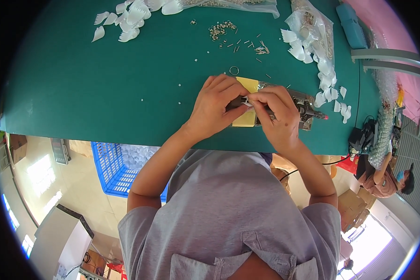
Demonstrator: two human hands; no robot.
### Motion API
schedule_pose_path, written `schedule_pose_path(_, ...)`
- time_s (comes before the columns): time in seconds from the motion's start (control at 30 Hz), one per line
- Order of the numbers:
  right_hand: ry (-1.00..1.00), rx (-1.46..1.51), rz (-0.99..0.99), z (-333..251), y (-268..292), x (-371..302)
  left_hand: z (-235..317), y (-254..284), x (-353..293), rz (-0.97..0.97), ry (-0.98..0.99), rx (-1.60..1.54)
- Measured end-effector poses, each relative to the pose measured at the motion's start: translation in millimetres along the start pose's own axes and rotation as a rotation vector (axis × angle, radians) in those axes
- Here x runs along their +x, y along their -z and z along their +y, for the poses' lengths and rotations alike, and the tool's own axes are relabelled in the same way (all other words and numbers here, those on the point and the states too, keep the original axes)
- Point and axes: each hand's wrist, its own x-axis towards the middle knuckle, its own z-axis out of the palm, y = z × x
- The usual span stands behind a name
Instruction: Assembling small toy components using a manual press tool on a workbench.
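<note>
Both my hands meet over a metal fixture (306, 105) on the green table, at the end that carries a yellow sheet (245, 120). Between their fingertips is a small white plastic piece (248, 103), partly covered by the fingers. My left hand (217, 103) is closed, with thumb and fingers pinching at the piece from the left. From the right, my right hand (279, 112) pinches at the same piece. A toggle-like lever with a red tip (325, 117) sticks out at the fixture's right end. Just beyond my hands lies a thin metal ring (234, 70).
Small metal springs (219, 31) and thin pins (262, 48) lie scattered beyond the fixture. White toothed plastic pieces (134, 18) are heaped at the far left, and more spill from a clear bag (315, 28) at right. A blue basket (108, 170) stands below the table's front edge.
</note>
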Motion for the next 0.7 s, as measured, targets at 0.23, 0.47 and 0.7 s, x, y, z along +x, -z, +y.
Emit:
schedule_pose_path(0.23,-0.079,0.052,0.023,-3.9,0.7,0.4,2.2,1.2,2.6,-0.021,0.020,-0.016)
schedule_pose_path(0.47,-0.136,0.093,0.059,-1.9,-3.7,-4.0,3.3,-4.2,0.6,0.002,0.035,-0.062)
schedule_pose_path(0.7,-0.209,-0.240,0.640,50.9,76.8,-45.2,4.5,-2.2,0.7,-0.022,0.068,-0.049)
